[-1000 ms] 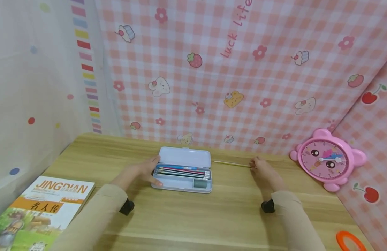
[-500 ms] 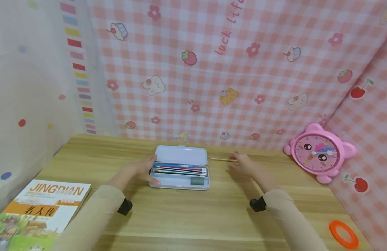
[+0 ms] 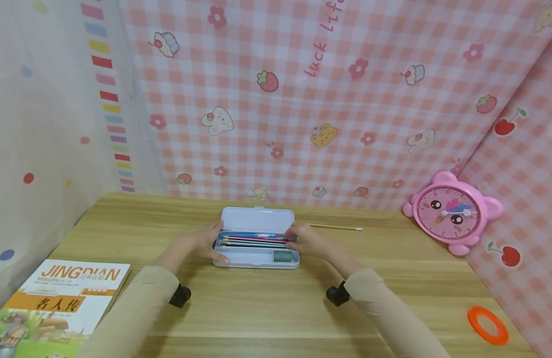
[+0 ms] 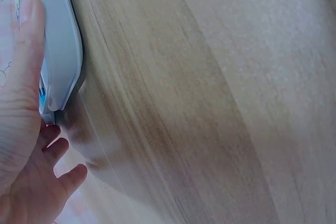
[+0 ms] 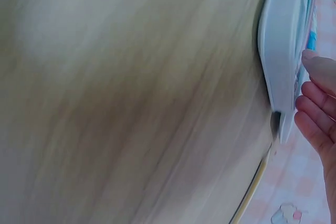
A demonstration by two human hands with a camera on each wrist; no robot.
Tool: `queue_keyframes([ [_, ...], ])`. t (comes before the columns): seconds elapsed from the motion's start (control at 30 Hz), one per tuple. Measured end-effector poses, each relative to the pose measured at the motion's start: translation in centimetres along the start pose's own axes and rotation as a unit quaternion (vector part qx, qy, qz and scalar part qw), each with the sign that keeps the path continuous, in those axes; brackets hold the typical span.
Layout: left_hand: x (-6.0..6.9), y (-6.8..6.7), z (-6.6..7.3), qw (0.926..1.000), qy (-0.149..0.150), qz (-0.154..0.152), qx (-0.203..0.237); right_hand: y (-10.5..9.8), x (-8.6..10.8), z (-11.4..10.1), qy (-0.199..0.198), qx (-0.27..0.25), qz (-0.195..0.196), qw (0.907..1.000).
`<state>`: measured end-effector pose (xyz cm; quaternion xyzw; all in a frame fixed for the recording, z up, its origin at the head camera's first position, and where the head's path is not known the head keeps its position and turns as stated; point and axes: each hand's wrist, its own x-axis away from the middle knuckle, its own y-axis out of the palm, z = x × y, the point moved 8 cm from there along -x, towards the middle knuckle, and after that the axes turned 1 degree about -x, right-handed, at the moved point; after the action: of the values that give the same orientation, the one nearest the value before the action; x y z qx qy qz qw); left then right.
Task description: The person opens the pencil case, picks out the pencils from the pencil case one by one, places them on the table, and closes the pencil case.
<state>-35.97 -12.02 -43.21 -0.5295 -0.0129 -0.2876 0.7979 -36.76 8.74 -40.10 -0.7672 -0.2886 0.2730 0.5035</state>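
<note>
An open white pencil case (image 3: 251, 261) lies on the table with its lid (image 3: 258, 219) tipped back. Several pencils (image 3: 253, 243) and a blue pen (image 3: 258, 235) lie in its long compartment, and a dark green eraser (image 3: 282, 256) sits at the front right. My left hand (image 3: 202, 243) holds the case's left end, thumb over the front rim and fingers towards the back. At the right end, my right hand (image 3: 309, 241) reaches over the rim to the pencil ends, thumb and fingertips slightly apart in the right wrist view. Behind it, a yellow pencil (image 3: 338, 227) lies on the table.
A book (image 3: 63, 303) lies at the left. To the right, a pink bear-shaped clock (image 3: 450, 211) leans near the wall, and an orange ring (image 3: 488, 325) lies at the front right. A pink checked cloth (image 3: 276, 124) hangs behind the table.
My right hand has moved left from the yellow pencil's right end to the case's right end; the pencil stays on the table. The left hand keeps its place.
</note>
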Motion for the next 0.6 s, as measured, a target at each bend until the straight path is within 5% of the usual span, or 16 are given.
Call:
queue_keyframes([
  [0.6,-0.2,0.3,-0.3,0.9999,-0.001,-0.004,0.014,1.2,-1.9,-3.1,-0.057,0.147,-0.032,0.9871],
])
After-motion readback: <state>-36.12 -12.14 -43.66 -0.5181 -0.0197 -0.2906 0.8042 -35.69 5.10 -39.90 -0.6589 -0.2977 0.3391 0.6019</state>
